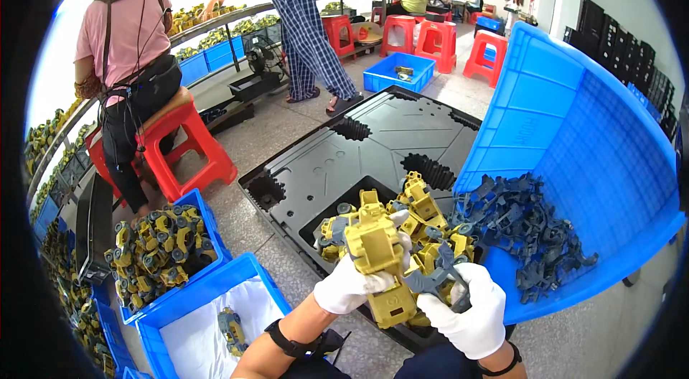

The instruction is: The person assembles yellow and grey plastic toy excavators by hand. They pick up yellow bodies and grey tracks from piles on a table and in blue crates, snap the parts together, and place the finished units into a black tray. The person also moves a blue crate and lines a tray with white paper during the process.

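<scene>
My left hand (349, 286), in a white glove, is closed around a yellow toy truck body (373, 241) held up in front of me. Close beside it, my gloved right hand (470, 313) pinches a dark grey plastic toy part (439, 275) with thin arms. The grey part is near the truck's lower right side; whether they touch I cannot tell. Behind both hands lie several yellow toy trucks (418, 198) with grey wheels, heaped in a black tray recess. To the right, a tilted blue tub (567, 103) holds a heap of loose dark grey parts (527, 225).
At lower left, a blue bin (154, 339) lined with white holds one toy vehicle (232, 329); another is heaped with yellow toy vehicles (161, 250). A large black plastic pallet (323, 164) lies ahead. Red stools (183, 146), a seated person (129, 34) and a standing person (301, 13) are beyond.
</scene>
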The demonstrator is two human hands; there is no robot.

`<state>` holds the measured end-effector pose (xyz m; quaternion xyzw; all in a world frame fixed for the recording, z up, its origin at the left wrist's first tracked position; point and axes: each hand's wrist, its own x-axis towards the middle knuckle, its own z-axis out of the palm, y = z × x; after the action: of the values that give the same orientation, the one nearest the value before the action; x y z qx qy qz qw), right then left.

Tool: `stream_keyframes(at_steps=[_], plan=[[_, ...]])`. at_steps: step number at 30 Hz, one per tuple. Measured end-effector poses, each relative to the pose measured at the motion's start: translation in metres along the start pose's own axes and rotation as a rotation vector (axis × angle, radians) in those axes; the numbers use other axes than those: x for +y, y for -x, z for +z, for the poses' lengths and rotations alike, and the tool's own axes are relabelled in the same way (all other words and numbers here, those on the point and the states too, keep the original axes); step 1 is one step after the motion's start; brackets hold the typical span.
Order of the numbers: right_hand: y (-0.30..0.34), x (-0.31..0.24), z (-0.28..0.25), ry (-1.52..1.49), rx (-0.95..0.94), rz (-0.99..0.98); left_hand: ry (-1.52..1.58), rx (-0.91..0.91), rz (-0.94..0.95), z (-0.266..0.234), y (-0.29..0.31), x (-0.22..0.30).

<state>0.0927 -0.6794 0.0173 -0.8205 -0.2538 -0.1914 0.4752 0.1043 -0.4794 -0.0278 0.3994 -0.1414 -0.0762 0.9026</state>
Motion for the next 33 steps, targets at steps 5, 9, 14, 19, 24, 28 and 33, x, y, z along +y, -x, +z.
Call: stream_keyframes(at_steps=[5, 9, 14, 19, 24, 28, 33], plan=[[-0.003, 0.002, -0.012, -0.389, -0.088, 0.43, -0.123, 0.063, 0.07, 0.005, -0.002, -0.003], [-0.021, 0.02, -0.013, -1.34, -0.074, 0.532, -0.122, 0.04, -0.004, 0.005, 0.002, -0.001], [-0.028, 0.038, -0.005, -1.677, 0.041, 0.679, -0.48, -0.109, 0.002, 0.025, -0.002, 0.001], [-0.028, 0.047, 0.009, -1.657, 0.076, 0.745, -0.714, -0.011, 0.109, 0.04, 0.005, -0.012], [-0.023, 0.033, -0.002, -0.427, 0.046, 0.337, -0.702, 0.225, 0.045, 0.039, 0.006, -0.004], [-0.027, 0.031, -0.019, 0.398, 0.244, -0.337, -0.194, 0.279, -0.053, 0.045, 0.001, -0.005], [-0.045, 0.041, -0.025, 0.541, -0.153, -0.48, -0.25, 0.11, -0.093, 0.041, 0.007, -0.006]])
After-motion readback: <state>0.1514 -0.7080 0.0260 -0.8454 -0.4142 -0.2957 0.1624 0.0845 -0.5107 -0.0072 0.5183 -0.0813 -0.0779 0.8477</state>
